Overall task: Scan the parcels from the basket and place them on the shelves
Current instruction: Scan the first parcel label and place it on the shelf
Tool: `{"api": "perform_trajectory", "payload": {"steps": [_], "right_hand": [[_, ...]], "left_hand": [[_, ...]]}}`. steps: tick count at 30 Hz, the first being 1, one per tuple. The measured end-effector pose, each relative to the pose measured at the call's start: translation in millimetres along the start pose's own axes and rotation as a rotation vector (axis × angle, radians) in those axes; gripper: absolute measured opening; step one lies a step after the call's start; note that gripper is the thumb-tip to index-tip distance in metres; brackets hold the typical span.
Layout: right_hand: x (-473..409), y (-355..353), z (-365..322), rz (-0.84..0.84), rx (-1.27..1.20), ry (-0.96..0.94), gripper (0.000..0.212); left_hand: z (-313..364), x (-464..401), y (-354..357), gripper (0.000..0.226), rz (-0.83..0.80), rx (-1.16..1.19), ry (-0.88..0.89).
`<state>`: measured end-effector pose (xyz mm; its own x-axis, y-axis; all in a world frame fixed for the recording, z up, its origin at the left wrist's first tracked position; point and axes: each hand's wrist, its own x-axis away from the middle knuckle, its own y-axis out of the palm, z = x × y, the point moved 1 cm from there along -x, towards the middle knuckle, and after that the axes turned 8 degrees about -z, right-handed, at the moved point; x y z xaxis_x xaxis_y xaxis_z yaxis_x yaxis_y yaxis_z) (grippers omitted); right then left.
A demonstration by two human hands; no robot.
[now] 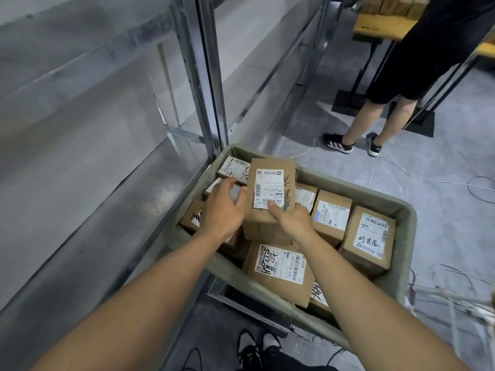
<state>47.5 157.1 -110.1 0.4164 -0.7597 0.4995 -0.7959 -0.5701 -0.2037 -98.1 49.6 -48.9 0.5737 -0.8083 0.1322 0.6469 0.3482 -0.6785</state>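
Note:
A grey-green basket (369,195) holds several brown cardboard parcels with white labels. One parcel (270,188) is raised above the others, label up. My right hand (290,219) grips its near edge, thumb on the label. My left hand (223,207) is at the parcel's left edge, fingers curled toward its side; whether it touches the parcel is unclear. Other parcels lie around it: one (281,269) near me, two (332,212) (371,236) to the right. Grey metal shelves (88,162) stand at my left. No scanner is in view.
A shelf upright (206,84) rises just beyond the basket's far left corner. Another person (417,65) in black stands at the back right near a table (380,28). Cables (428,178) trail over the floor to the right. My shoes (257,349) are below the basket.

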Motion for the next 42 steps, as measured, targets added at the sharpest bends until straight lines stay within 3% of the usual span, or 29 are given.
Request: {"api": "perform_trajectory", "payload": {"steps": [10,13,18,24,32,42], "right_hand": [[2,-7,7,-0.064,-0.106,-0.006,0.022],[7,-13,6,-0.098,-0.111,-0.018,0.023],[24,-31,6,-0.162,-0.134,-0.043,0.037],[62,-44,-15,-0.272,-0.219,-0.116,0.031],[124,12,-37,-0.55,-0.209,-0.202,0.034],[223,85,11,-0.779,-0.057,-0.162,0.035]], "left_hand": [[-7,9,-16,0.049,0.078,-0.007,-0.125],[-12,19,-19,0.057,0.115,0.021,-0.163],[-12,34,-24,0.042,0.198,0.019,-0.207],[-36,70,-37,0.048,0.291,0.002,-0.272],[-83,151,-60,0.049,0.41,0.039,-0.395],[-169,321,-77,0.048,0.611,0.145,-0.611]]}}
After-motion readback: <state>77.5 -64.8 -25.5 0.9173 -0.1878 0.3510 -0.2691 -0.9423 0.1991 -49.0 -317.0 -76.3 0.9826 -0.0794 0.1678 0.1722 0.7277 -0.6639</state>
